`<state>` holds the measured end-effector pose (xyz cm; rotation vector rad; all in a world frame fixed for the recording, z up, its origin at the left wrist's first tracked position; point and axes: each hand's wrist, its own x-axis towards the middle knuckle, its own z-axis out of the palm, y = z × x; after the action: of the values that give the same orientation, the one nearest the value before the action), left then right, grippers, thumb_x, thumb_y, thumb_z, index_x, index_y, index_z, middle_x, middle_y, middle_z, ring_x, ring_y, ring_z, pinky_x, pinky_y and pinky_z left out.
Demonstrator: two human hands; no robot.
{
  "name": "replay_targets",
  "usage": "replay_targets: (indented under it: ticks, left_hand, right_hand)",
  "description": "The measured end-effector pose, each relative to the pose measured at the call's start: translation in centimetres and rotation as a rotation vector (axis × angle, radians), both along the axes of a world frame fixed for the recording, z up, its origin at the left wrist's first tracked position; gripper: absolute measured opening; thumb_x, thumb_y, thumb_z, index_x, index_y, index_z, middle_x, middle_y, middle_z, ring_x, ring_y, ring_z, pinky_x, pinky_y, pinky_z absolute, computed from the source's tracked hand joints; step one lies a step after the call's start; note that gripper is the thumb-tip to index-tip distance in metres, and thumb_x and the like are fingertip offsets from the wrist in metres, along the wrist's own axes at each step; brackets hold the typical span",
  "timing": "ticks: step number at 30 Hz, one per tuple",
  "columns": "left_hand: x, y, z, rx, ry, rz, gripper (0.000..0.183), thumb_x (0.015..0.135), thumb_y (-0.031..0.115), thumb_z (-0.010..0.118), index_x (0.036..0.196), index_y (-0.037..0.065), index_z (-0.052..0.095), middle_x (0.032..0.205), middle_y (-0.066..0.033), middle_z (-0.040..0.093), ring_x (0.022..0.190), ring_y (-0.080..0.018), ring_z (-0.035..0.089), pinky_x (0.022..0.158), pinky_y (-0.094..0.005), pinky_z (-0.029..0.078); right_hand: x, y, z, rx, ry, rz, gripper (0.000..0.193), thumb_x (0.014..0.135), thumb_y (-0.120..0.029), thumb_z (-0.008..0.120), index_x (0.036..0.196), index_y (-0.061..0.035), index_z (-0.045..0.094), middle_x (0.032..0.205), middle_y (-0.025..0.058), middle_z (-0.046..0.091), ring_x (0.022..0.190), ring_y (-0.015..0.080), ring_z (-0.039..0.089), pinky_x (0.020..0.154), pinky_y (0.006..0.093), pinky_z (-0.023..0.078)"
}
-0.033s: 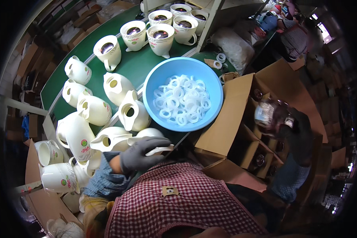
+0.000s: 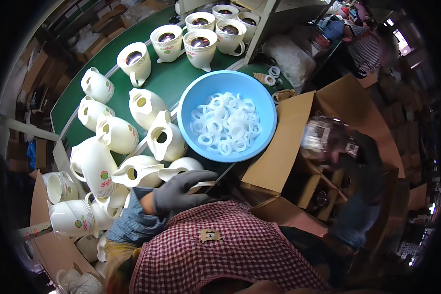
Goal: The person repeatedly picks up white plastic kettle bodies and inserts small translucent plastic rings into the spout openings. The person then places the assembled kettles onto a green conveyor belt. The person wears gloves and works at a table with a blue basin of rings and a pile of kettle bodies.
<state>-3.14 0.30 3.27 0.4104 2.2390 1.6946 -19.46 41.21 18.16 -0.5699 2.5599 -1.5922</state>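
Note:
My left hand [image 2: 181, 191], in a grey glove, is closed on a cream plastic jug shell [image 2: 183, 163] at the table's near edge. A pale part of that shell shows between thumb and fingers. On the right, my dark-gloved right hand [image 2: 365, 154] grips a shiny silvery glass flask liner [image 2: 319, 139] above an open cardboard box [image 2: 279, 147]. Motion blurs this hand and the liner. Inside the box, cardboard dividers [image 2: 308, 190] separate more liners [image 2: 321, 197]. A light blue basin [image 2: 186, 130] holding many translucent white rings [image 2: 225, 122] stands between my hands.
Several cream jug shells [image 2: 95, 164] crowd the table's left side. Upright jugs [image 2: 201, 49] with dark, shiny openings stand at the back of the green table [image 2: 115, 90]. Loose rings [image 2: 274, 71] and a plastic bag [image 2: 294, 61] lie behind the basin. Another person [image 2: 365, 51] is at the far right.
My right hand has moved left with the glass flask liner, toward the basin side of the box. My left hand has shifted slightly right, still on the jug shell.

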Motion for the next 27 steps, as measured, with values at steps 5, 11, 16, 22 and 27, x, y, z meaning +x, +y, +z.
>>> replay_targets:
  ticks: [5, 11, 16, 22, 27]
  left_hand:
    - [1.2, 2.9, -1.6, 1.072, -0.53, 0.306, 0.082, 0.092, 0.025, 0.075, 0.157, 0.005, 0.03, 0.155, -0.0159, 0.043, 0.138, -0.0287, 0.05, 0.118, -0.0457, 0.039]
    - [8.4, -0.7, -7.1, 1.529, -0.283, 0.457, 0.062, 0.102, 0.034, 0.054, 0.155, 0.007, 0.036, 0.156, -0.0132, 0.045, 0.143, -0.0313, 0.044, 0.121, -0.0515, 0.032]
    - [12.6, -2.8, -9.8, 1.45, -0.161, 0.81, 0.071, 0.094, 0.041, 0.069, 0.151, 0.008, 0.044, 0.152, -0.0122, 0.051, 0.138, -0.0295, 0.05, 0.118, -0.0492, 0.039]
    - [13.1, -3.4, -9.2, 1.475, -0.079, 0.851, 0.075, 0.095, 0.045, 0.068, 0.153, 0.007, 0.04, 0.151, -0.0132, 0.051, 0.138, -0.0289, 0.051, 0.117, -0.0478, 0.042]
    - [13.4, -3.3, -10.2, 1.443, -0.101, 0.832, 0.073, 0.096, 0.045, 0.066, 0.153, 0.007, 0.039, 0.151, -0.013, 0.051, 0.138, -0.0292, 0.051, 0.118, -0.0492, 0.04]
  right_hand:
    - [0.8, -14.2, -4.7, -0.057, -0.001, 0.751, 0.061, 0.08, -0.012, 0.087, 0.133, -0.0056, 0.058, 0.125, 0.0092, 0.063, 0.117, 0.0223, 0.065, 0.089, 0.0367, 0.058]
    - [-4.0, -25.3, -10.4, 0.404, -0.124, 0.895, 0.047, 0.097, -0.048, 0.06, 0.128, -0.0136, 0.068, 0.127, 0.0123, 0.064, 0.11, 0.0323, 0.066, 0.097, 0.0437, 0.053]
    - [-8.4, -30.8, -22.7, 1.317, 0.045, 0.711, 0.062, 0.095, -0.058, 0.051, 0.135, -0.0126, 0.066, 0.145, 0.0147, 0.056, 0.132, 0.0307, 0.055, 0.108, 0.0499, 0.042]
    - [-8.8, -31.1, -28.2, 1.415, -0.088, 0.679, 0.057, 0.094, -0.051, 0.059, 0.133, -0.0116, 0.067, 0.142, 0.0139, 0.056, 0.131, 0.0309, 0.055, 0.109, 0.0463, 0.043]
    - [-11.4, -27.9, -22.5, 0.959, -0.218, 0.684, 0.046, 0.089, -0.033, 0.073, 0.127, -0.0079, 0.071, 0.138, 0.0129, 0.06, 0.127, 0.0318, 0.056, 0.111, 0.0401, 0.043]
